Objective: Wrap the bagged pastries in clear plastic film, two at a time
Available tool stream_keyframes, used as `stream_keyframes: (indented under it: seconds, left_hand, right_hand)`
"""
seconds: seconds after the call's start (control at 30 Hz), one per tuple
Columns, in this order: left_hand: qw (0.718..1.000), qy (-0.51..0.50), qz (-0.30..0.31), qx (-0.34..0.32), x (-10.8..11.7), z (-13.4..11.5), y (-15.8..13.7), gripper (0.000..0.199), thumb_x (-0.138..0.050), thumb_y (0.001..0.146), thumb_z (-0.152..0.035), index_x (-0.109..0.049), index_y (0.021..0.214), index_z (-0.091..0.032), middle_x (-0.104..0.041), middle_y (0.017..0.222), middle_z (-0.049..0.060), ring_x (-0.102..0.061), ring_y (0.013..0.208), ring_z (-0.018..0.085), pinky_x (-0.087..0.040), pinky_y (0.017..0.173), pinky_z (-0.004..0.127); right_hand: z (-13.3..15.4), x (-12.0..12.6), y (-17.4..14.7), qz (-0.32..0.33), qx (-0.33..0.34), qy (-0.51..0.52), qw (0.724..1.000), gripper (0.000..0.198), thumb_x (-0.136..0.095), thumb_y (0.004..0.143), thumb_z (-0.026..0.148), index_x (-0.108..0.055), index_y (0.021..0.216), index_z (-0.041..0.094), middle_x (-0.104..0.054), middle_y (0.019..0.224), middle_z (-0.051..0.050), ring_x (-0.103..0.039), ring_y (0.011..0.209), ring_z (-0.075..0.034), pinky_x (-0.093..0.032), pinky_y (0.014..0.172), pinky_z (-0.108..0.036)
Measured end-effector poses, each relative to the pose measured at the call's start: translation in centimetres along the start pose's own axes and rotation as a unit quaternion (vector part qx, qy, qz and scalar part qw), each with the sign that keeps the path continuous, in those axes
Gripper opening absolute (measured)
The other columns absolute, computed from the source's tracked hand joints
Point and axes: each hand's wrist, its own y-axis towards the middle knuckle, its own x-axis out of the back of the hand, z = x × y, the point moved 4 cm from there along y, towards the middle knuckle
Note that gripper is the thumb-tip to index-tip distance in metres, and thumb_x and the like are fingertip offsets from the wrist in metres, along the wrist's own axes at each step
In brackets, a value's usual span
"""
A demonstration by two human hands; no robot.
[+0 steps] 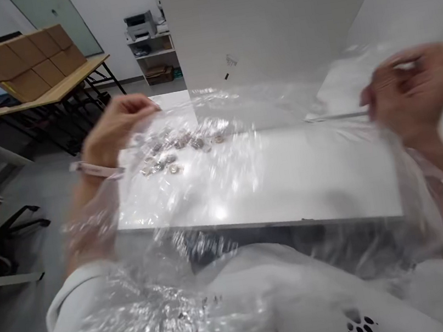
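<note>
A large clear plastic sheet [243, 146] hangs stretched between my two hands, above a white table [291, 189]. My left hand [116, 129] pinches its top edge at the left, fingers closed on the film. My right hand [410, 93], blurred by motion, grips the top edge at the right. The film drapes down over my forearms and lap. Through it I see several small round pieces [173, 151] lying on the table's far left part, just right of my left hand.
White partition panels [266, 20] stand behind and to the right of the table. At the far left a wooden table [48, 95] carries cardboard boxes [26, 59] and a laptop. A shelf with a printer [142, 28] stands at the back. An office chair base [9, 225] sits on the floor to the left.
</note>
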Motion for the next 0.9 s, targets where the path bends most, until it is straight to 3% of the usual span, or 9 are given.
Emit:
stream_keyframes:
  seconds: [0.07,0.2,0.3,0.4,0.5,0.57,0.63,0.8,0.9]
  left_hand:
    - [0.997,-0.066,0.042,-0.008,-5.0,-0.4,1.1,0.026,-0.057,0.089,-0.021,-0.069,0.095,0.002,-0.063,0.075,-0.002,-0.062,0.085,0.01,-0.041,0.078,0.028]
    - [0.989,-0.148,0.0,0.008,-12.4,6.4,2.6,0.023,-0.076,0.077,-0.033,-0.073,0.076,-0.01,-0.065,0.065,0.001,-0.059,0.067,0.011,-0.045,0.063,0.023]
    - [0.983,-0.181,0.015,-0.003,-15.2,10.0,2.6,0.026,-0.081,0.07,-0.04,-0.076,0.077,-0.016,-0.071,0.073,0.004,-0.063,0.074,0.016,-0.051,0.068,0.029]
    - [0.987,-0.15,0.06,0.023,-16.3,11.3,2.3,0.024,-0.079,0.072,-0.042,-0.076,0.079,-0.019,-0.073,0.08,0.007,-0.064,0.08,0.02,-0.051,0.073,0.033]
    - [1.0,-0.01,0.006,0.005,-16.3,10.6,2.0,0.02,-0.077,0.075,-0.032,-0.076,0.09,-0.019,-0.071,0.09,0.009,-0.062,0.091,0.025,-0.049,0.082,0.039]
    - [0.992,0.078,-0.082,-0.049,-16.7,8.6,1.0,0.023,-0.072,0.078,-0.025,-0.072,0.1,-0.019,-0.069,0.101,0.009,-0.059,0.103,0.027,-0.046,0.091,0.044]
    - [0.983,0.103,-0.113,-0.103,-18.5,5.9,-1.4,0.019,-0.06,0.086,-0.023,-0.069,0.103,-0.02,-0.068,0.104,0.009,-0.058,0.105,0.027,-0.044,0.095,0.046]
    - [0.964,0.073,0.153,-0.207,-27.3,1.0,-12.2,0.023,-0.046,0.095,-0.032,-0.066,0.089,-0.024,-0.068,0.088,0.01,-0.062,0.087,0.023,-0.049,0.085,0.04]
    - [0.943,0.097,0.199,-0.249,-30.4,1.3,-16.2,0.023,-0.049,0.095,-0.032,-0.063,0.11,-0.022,-0.066,0.112,0.013,-0.061,0.104,0.026,-0.048,0.091,0.042]
  right_hand:
    - [-2.7,-1.5,-0.7,-0.01,-0.003,-0.059,0.998,0.014,-0.061,0.093,0.03,-0.057,0.102,0.021,-0.054,0.069,0.005,-0.054,0.055,-0.008,-0.044,0.057,-0.022]
    - [-8.4,-2.9,-4.0,0.022,-0.039,-0.265,0.963,0.014,-0.055,0.094,0.029,-0.06,0.103,0.02,-0.062,0.073,-0.001,-0.052,0.063,-0.012,-0.042,0.066,-0.025]
    - [-11.0,-2.6,-6.1,0.023,-0.048,-0.333,0.941,0.02,-0.052,0.095,0.033,-0.062,0.105,0.02,-0.066,0.081,-0.004,-0.05,0.067,-0.014,-0.038,0.068,-0.027]
    - [-12.6,-2.4,-7.3,0.036,-0.047,-0.356,0.932,0.024,-0.047,0.096,0.036,-0.062,0.105,0.019,-0.069,0.085,-0.007,-0.052,0.068,-0.016,-0.037,0.068,-0.027]
    - [-14.1,-3.1,-8.3,0.081,-0.036,-0.375,0.923,0.029,-0.043,0.097,0.04,-0.062,0.106,0.019,-0.07,0.091,-0.009,-0.055,0.066,-0.016,-0.036,0.065,-0.027]
    - [-15.3,-3.9,-8.9,0.105,-0.043,-0.38,0.918,0.031,-0.042,0.097,0.04,-0.062,0.106,0.019,-0.07,0.091,-0.009,-0.056,0.065,-0.017,-0.034,0.062,-0.027]
    - [-16.6,-4.6,-9.2,0.11,-0.066,-0.388,0.913,0.031,-0.04,0.097,0.038,-0.062,0.107,0.018,-0.068,0.083,-0.008,-0.056,0.064,-0.018,-0.033,0.061,-0.028]
    - [-20.5,-4.4,-8.7,0.065,-0.203,-0.392,0.895,0.024,-0.044,0.094,0.033,-0.059,0.108,0.02,-0.056,0.067,-0.003,-0.045,0.058,-0.018,-0.03,0.063,-0.031]
    - [-22.4,-3.6,-8.0,0.031,-0.263,-0.395,0.88,0.017,-0.046,0.094,0.03,-0.058,0.104,0.022,-0.049,0.062,-0.001,-0.035,0.056,-0.018,-0.028,0.063,-0.034]
